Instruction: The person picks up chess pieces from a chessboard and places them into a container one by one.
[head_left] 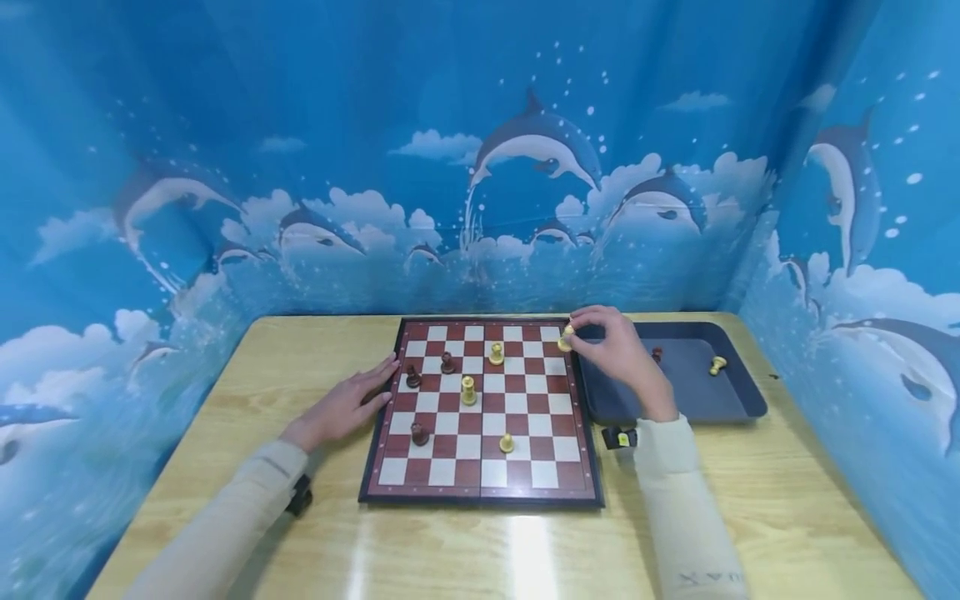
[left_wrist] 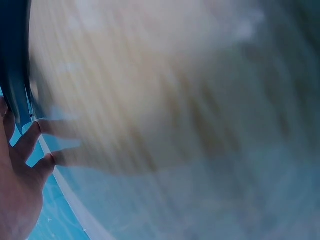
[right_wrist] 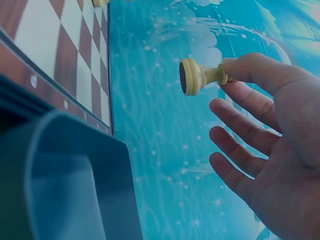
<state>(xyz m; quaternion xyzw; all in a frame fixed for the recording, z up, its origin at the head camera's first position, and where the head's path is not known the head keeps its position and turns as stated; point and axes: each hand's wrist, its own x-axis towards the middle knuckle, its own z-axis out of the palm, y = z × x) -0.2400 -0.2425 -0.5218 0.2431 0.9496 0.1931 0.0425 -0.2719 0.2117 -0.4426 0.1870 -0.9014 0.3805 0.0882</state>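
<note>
My right hand (head_left: 617,348) pinches a pale yellow chess piece (head_left: 566,338) between thumb and index finger, over the far right corner of the chessboard (head_left: 480,502). In the right wrist view the piece's dark round underside shows, and its top is hidden by the fingertips. At the board's left edge rests my left hand (head_left: 343,407), its fingers spread and fairly straight. Standing on the squares are yellow pieces, among them a tall one (head_left: 468,390) and a pawn (head_left: 507,443), and dark brown pieces, one (head_left: 420,433) near the front left.
A dark grey tray (head_left: 690,412) sits right of the board, with a yellow piece (head_left: 717,366) lying in it and a dark red piece (head_left: 657,355) partly behind the right hand. Dolphin-print curtains (head_left: 360,275) surround the wooden table (head_left: 420,554) at the back and sides.
</note>
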